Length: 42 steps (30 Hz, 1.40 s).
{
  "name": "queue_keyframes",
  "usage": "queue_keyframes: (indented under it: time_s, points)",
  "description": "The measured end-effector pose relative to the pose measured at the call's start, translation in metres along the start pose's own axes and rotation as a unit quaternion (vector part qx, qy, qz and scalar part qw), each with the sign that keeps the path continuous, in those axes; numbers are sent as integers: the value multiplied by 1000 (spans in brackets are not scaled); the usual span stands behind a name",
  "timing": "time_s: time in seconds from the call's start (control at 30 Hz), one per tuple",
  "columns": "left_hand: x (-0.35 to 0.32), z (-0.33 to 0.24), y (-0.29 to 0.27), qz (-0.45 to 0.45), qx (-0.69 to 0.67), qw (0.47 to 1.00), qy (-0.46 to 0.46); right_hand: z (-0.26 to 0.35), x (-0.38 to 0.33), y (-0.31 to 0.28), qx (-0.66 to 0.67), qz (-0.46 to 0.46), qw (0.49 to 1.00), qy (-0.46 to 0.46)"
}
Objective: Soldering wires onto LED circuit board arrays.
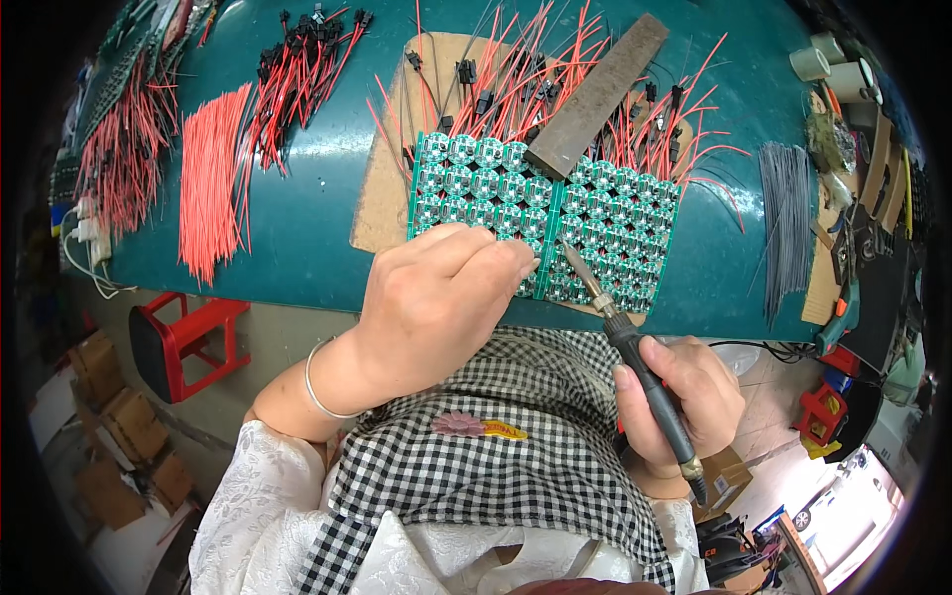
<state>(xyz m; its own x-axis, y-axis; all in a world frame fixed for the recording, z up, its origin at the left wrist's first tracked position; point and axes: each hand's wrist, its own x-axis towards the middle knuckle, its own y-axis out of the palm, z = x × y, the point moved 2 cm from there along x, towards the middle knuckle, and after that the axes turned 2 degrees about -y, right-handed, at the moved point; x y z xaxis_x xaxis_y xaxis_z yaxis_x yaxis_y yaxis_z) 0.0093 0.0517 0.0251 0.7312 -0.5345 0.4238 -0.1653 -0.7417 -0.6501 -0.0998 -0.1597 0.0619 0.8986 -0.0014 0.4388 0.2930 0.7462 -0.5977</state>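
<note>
Two side-by-side green circuit board panels (617, 233), covered in rows of round boards, lie on a piece of cardboard (380, 203). Over the near edge of the left panel is my left hand (426, 293), its fingertips pinched together close to the boards; whatever they hold is hidden. My right hand (699, 397) grips a soldering iron (643, 365) by its dark handle. The iron's tip points up and left, at the boards just right of the seam between the panels. A heavy metal bar (600, 99) rests across the panels' far edge, over red wires (526, 89) with black connectors.
On the green table (327, 218), a red wire bundle (211, 183) and connector leads (302, 84) lie to the left. Grey wires (785, 228) lie right, near tape rolls (848, 79). A red stool (188, 337) and cardboard boxes (129, 426) stand below left.
</note>
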Motion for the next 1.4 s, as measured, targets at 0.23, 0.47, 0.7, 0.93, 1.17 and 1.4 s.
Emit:
queue_keyframes:
  time_s: [0.23, 0.47, 0.7, 0.93, 1.17, 1.4]
  points:
    - [0, 3, 6, 2, 11, 1000, 1, 2, 2, 3, -30, 32, 999, -25]
    - [0, 4, 12, -4, 15, 1000, -4, 6, 7, 9, -41, 44, 997, -53]
    - [14, 2, -11, -52, -6, 999, 3, 1, 6, -8, -6, 23, 999, -28]
    - [10, 3, -8, 0, -1, 1000, -16, -5, 14, -14, 8, -11, 1000, -14]
    - [16, 8, 2, 3, 11, 1000, -9, -8, 20, 0, -10, -2, 1000, 2]
    - [16, 11, 5, 10, 11, 1000, -9, -7, 24, 5, -20, 24, 999, -14]
